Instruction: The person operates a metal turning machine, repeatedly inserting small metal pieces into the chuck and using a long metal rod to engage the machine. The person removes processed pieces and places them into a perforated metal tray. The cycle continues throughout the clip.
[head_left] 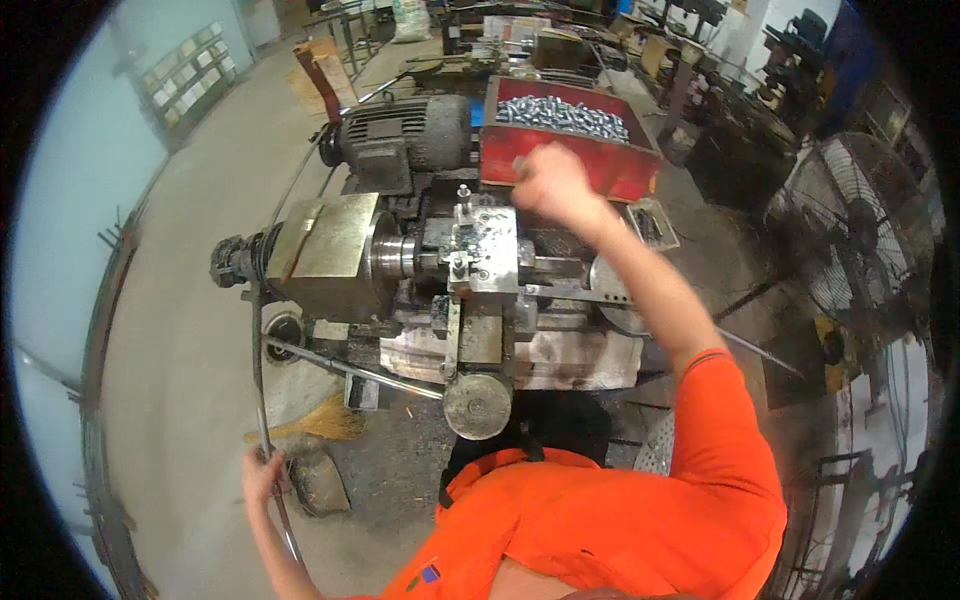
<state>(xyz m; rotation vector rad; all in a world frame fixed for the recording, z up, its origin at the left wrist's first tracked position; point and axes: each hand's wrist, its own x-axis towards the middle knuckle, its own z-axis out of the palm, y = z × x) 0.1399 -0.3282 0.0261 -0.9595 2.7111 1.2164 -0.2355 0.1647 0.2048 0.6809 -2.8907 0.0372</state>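
At the lower left, my left hand [262, 476] is closed around a long metal lever [263, 420] that runs up beside a small lathe. My right hand [556, 186] is raised at the near side of a red metal bin [570, 160], its fingers curled together. What they hold, if anything, is too small to make out. Shiny small metal parts [565, 117] fill the bin. Below and left of that hand are the lathe's steel tool block [492, 250] and its spindle [392, 256]. A round metal handwheel [477, 405] sits at the near end of the machine.
An electric motor [405, 135] stands behind the lathe headstock [325, 240]. A caged floor fan [850, 230] is at the right. A straw broom [318, 420] and a dustpan [318, 482] lie on the floor by my left hand. A metal bar [360, 372] slants toward the handwheel.
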